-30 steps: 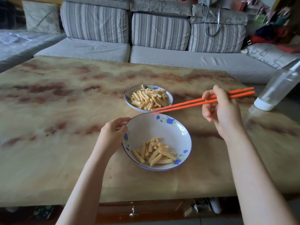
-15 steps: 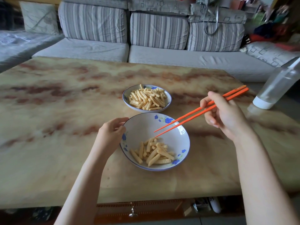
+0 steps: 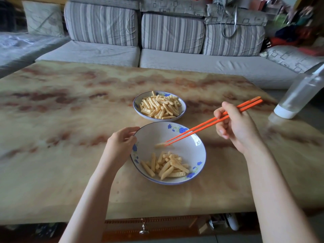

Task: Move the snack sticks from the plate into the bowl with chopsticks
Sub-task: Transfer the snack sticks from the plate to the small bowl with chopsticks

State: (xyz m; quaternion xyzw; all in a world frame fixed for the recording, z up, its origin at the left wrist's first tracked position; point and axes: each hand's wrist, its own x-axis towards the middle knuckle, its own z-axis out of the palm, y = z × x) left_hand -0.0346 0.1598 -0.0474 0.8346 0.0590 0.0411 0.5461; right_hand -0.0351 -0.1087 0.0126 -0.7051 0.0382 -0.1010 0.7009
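Note:
A small plate (image 3: 183, 109) at mid-table is heaped with ridged yellow snack sticks (image 3: 159, 106). Just in front of it sits a wider white bowl (image 3: 152, 135) with blue flowers, and a smaller pile of sticks (image 3: 166, 165) lies on its near side. My left hand (image 3: 121, 142) grips the bowl's left rim. My right hand (image 3: 236, 127) holds orange chopsticks (image 3: 201, 125) that slant down to the left. Their tips are over the bowl's middle, with one blurred snack stick (image 3: 159, 145) at them.
The marbled table (image 3: 70, 120) stretches wide to the left. A clear bottle (image 3: 301, 95), upside down on its white cap, stands at the right edge. A grey striped sofa (image 3: 175, 64) runs behind the table. Below the front edge is a drawer with a knob (image 3: 144, 230).
The chopstick tips moved from the far plate's near rim down toward me and now sit low over the bowl with a stick at them. My left hand stayed on the rim.

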